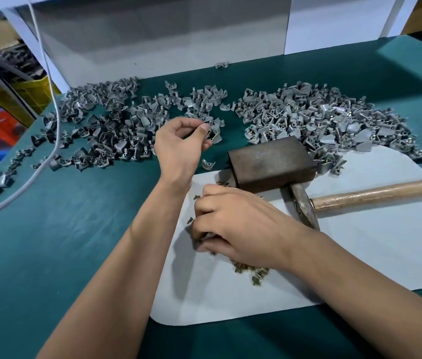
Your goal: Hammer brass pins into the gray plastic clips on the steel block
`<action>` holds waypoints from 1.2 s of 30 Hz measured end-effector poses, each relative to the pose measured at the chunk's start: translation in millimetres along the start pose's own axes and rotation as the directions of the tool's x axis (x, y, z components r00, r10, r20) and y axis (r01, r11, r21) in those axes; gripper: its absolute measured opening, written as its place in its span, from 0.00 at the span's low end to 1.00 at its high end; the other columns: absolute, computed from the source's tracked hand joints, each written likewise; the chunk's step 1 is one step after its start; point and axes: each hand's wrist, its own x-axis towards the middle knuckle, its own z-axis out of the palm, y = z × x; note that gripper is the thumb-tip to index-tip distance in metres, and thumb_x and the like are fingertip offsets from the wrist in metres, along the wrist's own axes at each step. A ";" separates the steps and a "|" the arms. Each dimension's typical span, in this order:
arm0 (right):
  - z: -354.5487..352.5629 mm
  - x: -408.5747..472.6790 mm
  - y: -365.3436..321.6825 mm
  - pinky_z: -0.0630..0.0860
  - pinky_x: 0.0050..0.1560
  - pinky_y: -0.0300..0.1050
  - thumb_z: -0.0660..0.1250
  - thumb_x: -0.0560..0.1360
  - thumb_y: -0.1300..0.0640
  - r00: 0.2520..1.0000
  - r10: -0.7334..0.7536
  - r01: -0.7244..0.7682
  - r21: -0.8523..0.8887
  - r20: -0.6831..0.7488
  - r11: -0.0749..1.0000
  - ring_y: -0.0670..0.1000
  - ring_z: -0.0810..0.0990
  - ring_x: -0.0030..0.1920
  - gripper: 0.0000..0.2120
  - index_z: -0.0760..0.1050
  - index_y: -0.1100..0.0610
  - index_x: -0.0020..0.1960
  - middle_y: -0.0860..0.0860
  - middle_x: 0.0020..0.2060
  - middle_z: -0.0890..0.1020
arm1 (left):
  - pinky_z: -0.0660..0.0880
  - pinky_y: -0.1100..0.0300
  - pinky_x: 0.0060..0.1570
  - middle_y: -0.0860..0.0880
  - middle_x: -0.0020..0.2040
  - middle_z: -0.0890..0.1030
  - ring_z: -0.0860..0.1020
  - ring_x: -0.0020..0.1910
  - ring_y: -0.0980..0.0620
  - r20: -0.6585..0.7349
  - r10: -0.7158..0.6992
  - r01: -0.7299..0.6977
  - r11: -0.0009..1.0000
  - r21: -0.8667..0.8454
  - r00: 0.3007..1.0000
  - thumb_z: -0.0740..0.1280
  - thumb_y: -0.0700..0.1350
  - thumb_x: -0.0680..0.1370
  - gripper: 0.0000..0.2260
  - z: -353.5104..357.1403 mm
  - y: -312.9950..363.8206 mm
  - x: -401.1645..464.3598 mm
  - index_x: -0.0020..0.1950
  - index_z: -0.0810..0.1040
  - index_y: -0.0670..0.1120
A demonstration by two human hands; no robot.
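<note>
My left hand (178, 146) is raised over the pile of gray plastic clips (106, 130) and pinches one gray clip (213, 134) between thumb and fingertips. My right hand (236, 224) lies curled over the small heap of brass pins (251, 272) on the white mat (360, 268), fingers closing on pins at its left edge. The dark steel block (269, 161) stands just beyond my right hand with its top bare. A hammer (305, 206) with a wooden handle (381, 193) lies on the mat, its head against the block's near side.
A second pile of gray clips (334, 117), many with brass pins in them, spreads behind and right of the block. A gray cable (49, 125) runs down across the green table (49, 229) at the left. White panels stand at the back.
</note>
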 end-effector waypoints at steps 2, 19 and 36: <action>1.0 2.3 -3.2 0.71 0.57 0.44 0.67 0.80 0.48 1.000 0.002 -0.002 -0.002 0.008 1.000 0.48 0.71 0.53 0.07 0.83 0.48 0.52 0.44 0.45 0.78 | 0.80 0.59 0.38 0.44 0.39 0.85 0.83 0.32 0.50 0.012 -0.017 0.017 1.000 -0.026 1.000 0.72 0.35 0.77 0.06 1.4 -0.1 -0.2 0.44 0.82 0.44; -31.5 -26.4 43.0 0.75 0.57 0.43 0.66 0.80 0.68 0.726 0.282 -0.245 0.148 -0.627 0.958 0.52 0.78 0.53 0.07 0.80 0.65 0.56 0.54 0.50 0.81 | 0.82 0.59 0.46 0.43 0.45 0.86 0.86 0.42 0.49 0.285 0.075 0.017 0.951 -0.307 0.956 0.72 0.29 0.75 0.10 5.3 0.5 -6.4 0.55 0.82 0.38; -29.1 -31.3 63.4 0.79 0.44 0.39 0.75 0.76 0.60 0.432 0.664 -0.169 0.669 -0.610 0.724 0.46 0.85 0.42 0.06 0.87 0.52 0.51 0.45 0.42 0.87 | 0.83 0.60 0.46 0.42 0.44 0.87 0.87 0.43 0.46 0.624 0.086 0.172 0.924 -0.340 0.776 0.74 0.33 0.70 0.15 11.9 11.8 -23.5 0.56 0.81 0.36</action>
